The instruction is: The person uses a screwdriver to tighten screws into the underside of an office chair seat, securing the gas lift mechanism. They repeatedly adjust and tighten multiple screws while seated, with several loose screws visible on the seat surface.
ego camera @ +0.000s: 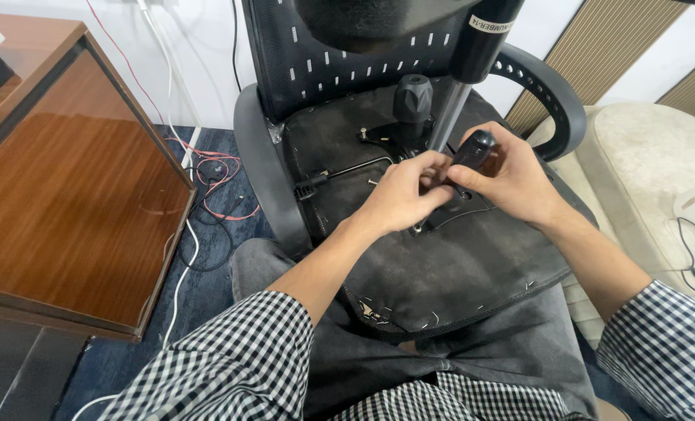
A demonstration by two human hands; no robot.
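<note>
Head view, looking down at an overturned black office chair, its fabric-covered seat underside (449, 273) facing up and resting against the person's lap. Left hand (402, 195) and right hand (511, 181) meet near the middle of the seat underside, over a black metal mounting plate (460, 214) fixed there.

Right hand: clenched around the black rounded plastic handle of a screwdriver (474, 150), handle top poking out above the thumb. Shaft runs down and left toward the plate; tip hidden behind the left hand.

Left hand: fingers curled and pinched together at the lower end of the screwdriver, just beside the right-hand fingers. Cannot tell whether they pinch the shaft or a small fastener.

Silver gas-lift column with black sleeve (460, 86) rises from the plate toward the top edge of frame, just behind the hands. Black ribbed knob (412, 100) stands beside it, toward the far edge of the seat. Thin black lever rod (347, 170) lies across the left part of the underside. Mesh backrest (324, 54) at the far edge; curved black armrests left (258, 164) and right (546, 90).

Staples visible along the near edge of the fabric. Brown wooden cabinet (74, 203) to the left; red and white cables (207, 183) on the blue carpet between cabinet and chair.
</note>
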